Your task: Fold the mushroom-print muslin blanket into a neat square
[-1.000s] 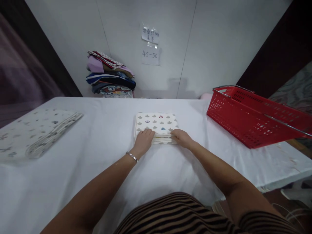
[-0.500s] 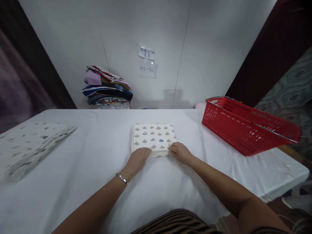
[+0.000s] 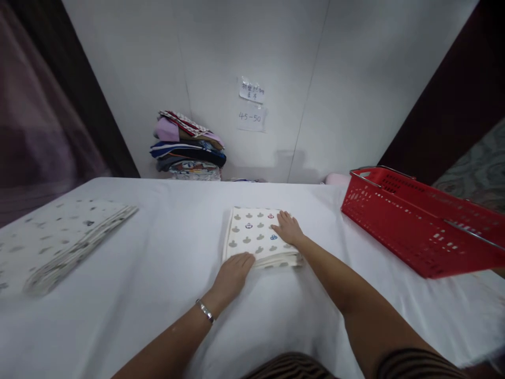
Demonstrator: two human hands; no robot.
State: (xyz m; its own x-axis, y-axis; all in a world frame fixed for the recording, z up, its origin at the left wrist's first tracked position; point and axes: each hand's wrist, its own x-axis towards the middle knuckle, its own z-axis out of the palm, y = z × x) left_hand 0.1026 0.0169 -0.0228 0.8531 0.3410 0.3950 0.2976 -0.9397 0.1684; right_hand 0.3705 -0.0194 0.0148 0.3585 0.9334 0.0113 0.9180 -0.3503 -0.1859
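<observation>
A folded white cloth (image 3: 244,230) printed with grey, red and blue motifs lies on the white-covered table (image 3: 173,252) in front of me. My left hand (image 3: 232,276) is at its near left corner, fingers together and closed over the edge; the thumb is hidden. Flat on the top layer, towards the right side, rests my right hand (image 3: 287,228) with its fingers spread. The near edge of the cloth shows several stacked layers.
Another folded patterned cloth (image 3: 59,237) lies on the left of the table. A red basket (image 3: 410,223) with metal handles stands at the right. Behind the table are a pile of folded fabrics (image 3: 189,150) and paper signs (image 3: 251,116) on the wall.
My right hand has left the near right edge and moved forward onto the top of the cloth, opening flat. My left hand stays at the near left corner. The view has shifted slightly.
</observation>
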